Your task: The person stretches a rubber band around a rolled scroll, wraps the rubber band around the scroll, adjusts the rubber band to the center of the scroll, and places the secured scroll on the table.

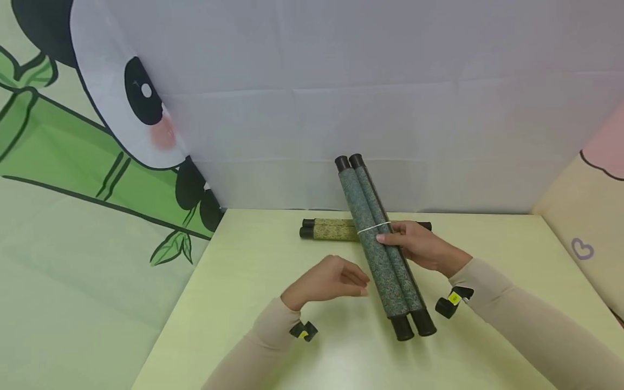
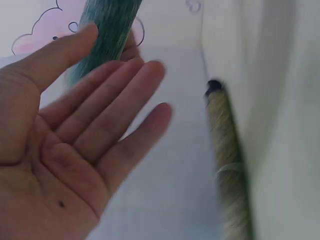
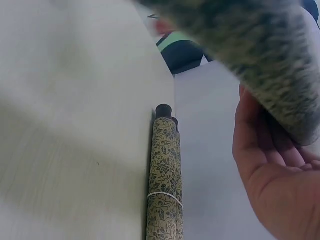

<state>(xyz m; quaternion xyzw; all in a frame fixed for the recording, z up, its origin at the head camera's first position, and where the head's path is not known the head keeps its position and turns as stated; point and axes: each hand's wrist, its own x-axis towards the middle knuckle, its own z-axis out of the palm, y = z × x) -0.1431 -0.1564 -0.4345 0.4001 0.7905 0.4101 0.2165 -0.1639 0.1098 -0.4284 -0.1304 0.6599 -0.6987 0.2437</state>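
Observation:
A pair of blue-green patterned scrolls (image 1: 372, 244) with dark end knobs, tied by a white band, is held at a slant above the table. My right hand (image 1: 424, 244) grips the pair near its middle, thumb on the front. In the right wrist view the held scrolls (image 3: 260, 55) are blurred and close. My left hand (image 1: 336, 279) hovers just left of them, fingers relaxed and apart from the scrolls; its palm shows bare in the left wrist view. Behind lies a yellow patterned scroll pair (image 1: 333, 229), partly hidden, also banded in white (image 3: 165, 195).
The pale table (image 1: 244, 325) meets a grey-white cloth backdrop (image 1: 317, 124) at its back edge. A panda and bamboo print (image 1: 88, 146) covers the left side. At the right stands a cream panel (image 1: 575, 216) with a heart drawing.

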